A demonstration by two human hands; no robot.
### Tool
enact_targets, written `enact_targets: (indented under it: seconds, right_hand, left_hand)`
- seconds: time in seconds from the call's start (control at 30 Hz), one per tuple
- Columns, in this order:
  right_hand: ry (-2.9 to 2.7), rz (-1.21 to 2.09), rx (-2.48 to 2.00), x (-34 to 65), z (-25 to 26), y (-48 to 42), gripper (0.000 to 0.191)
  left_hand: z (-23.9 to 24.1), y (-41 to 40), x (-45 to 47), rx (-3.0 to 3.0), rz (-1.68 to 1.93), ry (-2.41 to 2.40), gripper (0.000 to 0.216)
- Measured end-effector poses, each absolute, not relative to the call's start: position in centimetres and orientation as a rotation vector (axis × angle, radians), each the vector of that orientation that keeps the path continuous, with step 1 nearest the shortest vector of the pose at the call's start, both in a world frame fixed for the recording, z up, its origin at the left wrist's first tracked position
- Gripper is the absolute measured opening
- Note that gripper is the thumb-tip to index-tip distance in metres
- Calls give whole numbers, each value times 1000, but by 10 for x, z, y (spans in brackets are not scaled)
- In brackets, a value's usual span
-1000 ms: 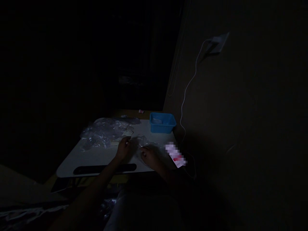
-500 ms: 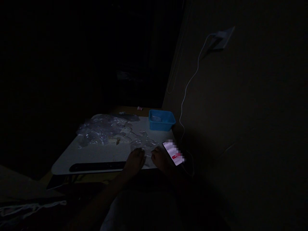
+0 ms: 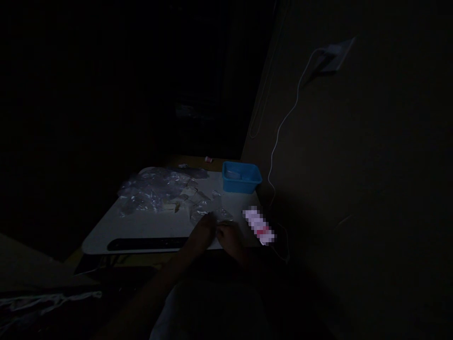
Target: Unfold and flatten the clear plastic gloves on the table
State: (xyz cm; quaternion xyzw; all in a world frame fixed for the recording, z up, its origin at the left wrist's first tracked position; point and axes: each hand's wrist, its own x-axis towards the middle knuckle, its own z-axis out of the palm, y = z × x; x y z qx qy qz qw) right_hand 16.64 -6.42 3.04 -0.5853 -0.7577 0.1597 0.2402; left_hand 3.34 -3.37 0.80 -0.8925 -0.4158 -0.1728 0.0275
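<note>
Both hands are close together at the near edge of a white table (image 3: pixel 148 227), in very dim light. A crinkled clear plastic bag (image 3: pixel 200 208) spreads out in front of them. My left hand (image 3: pixel 204 230) is closed with its fingers curled on the near end of the bag. Beside it, a small gap apart, my right hand (image 3: pixel 228 236) is also closed on the bag's near edge. The fingertips are dark, so anything smaller between them is hidden.
A heap of clear plastic (image 3: pixel 152 186) covers the table's left side. At the back right stands a blue basket (image 3: pixel 240 186). A lit phone (image 3: pixel 260 226) lies right of my hands. A white cable (image 3: pixel 279 130) hangs from the wall socket (image 3: pixel 336 56).
My hands have drawn closer together, and the bag between them has shifted and bunched. The whole view has moved slightly, setting the table and basket a little further right.
</note>
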Motion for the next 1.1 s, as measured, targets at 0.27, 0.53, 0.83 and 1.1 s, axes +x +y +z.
enact_targets:
  seconds: [0.27, 0.53, 0.83, 1.1]
  right_hand:
    - [-2264, 251, -1662, 188, 41, -58, 33]
    - [-2146, 93, -1754, 204, 41, -46, 38]
    - [-2272, 52, -1481, 186, 32, -49, 39]
    - [-2479, -117, -1479, 184, 17, -48, 46]
  left_hand:
    - [-10, -48, 18, -2614, -569, -1427, 48]
    - [-4, -42, 2, -2667, -543, -1396, 51]
    - [13, -31, 32, -2727, -570, -1356, 43]
    - [0, -48, 33, -2565, -352, -1592, 54]
